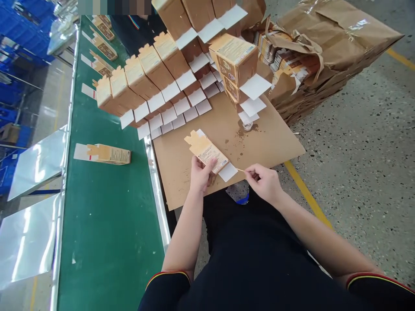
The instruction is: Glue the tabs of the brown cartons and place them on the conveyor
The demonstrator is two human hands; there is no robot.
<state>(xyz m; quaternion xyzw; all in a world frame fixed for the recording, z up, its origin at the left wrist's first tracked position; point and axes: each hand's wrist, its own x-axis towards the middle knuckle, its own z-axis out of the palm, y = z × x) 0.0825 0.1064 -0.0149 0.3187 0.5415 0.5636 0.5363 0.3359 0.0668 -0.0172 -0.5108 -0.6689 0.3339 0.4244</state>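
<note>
My left hand grips a small printed paper carton by its lower side, thumb on top. The carton lies tilted, with notched tabs at its far end and a white flap sticking out toward me. In my right hand, finger and thumb pinch a thin pale stick. Its tip reaches the edge of the white flap; whether they touch I cannot tell. Beyond them a small clear cup sits on the brown cardboard sheet, among dark wet spots.
Stacked cartons with white flaps line the board's far side. Another carton stack rises at right. The green conveyor on the left carries a carton. Paper-wrapped bundles stand at back right. A co-worker's dark clothing shows behind.
</note>
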